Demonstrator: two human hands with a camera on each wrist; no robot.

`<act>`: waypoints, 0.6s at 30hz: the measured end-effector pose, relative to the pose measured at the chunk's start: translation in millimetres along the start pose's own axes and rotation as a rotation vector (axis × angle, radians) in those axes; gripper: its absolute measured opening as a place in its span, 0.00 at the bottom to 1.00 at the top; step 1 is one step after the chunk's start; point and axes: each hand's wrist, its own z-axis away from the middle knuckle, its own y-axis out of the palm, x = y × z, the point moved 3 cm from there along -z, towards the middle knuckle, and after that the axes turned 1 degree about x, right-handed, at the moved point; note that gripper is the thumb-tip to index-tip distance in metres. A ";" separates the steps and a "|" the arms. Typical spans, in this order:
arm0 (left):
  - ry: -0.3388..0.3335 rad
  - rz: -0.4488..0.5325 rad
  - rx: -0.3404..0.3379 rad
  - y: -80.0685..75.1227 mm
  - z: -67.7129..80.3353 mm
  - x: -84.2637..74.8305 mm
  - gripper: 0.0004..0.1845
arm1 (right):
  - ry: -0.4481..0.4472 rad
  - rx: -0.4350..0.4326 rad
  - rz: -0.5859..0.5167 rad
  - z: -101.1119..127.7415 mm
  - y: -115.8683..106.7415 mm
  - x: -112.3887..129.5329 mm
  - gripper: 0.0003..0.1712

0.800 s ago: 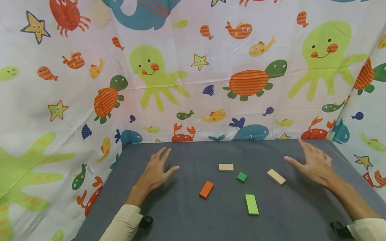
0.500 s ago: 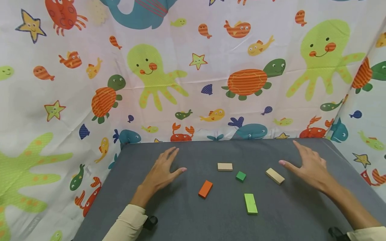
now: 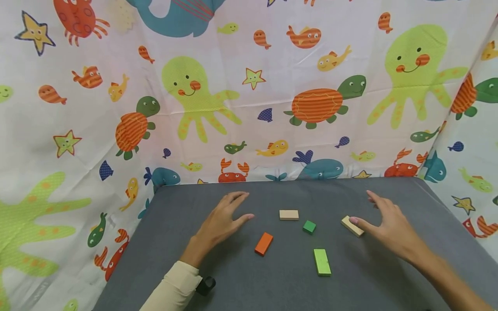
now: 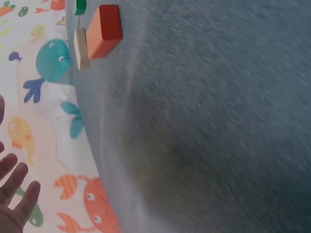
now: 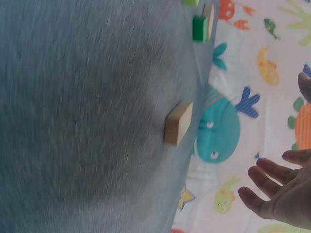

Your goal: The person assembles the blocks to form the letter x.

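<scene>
Smooth, matt pale block (image 5: 178,124), probably bare wood though blurred, on matt grey cloth (image 3: 272,289).

Both hands (image 3: 221,221) (image 3: 392,225) — raised, loosely spread

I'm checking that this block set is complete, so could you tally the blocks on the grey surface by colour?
Beige blocks: 2
Orange block: 1
Dark green block: 1
Light green block: 1
Total: 5
</scene>
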 end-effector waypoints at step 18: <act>0.117 0.031 0.116 29.2 -29.7 -38.4 0.33 | 0.043 0.067 -0.059 30.9 20.5 34.0 0.61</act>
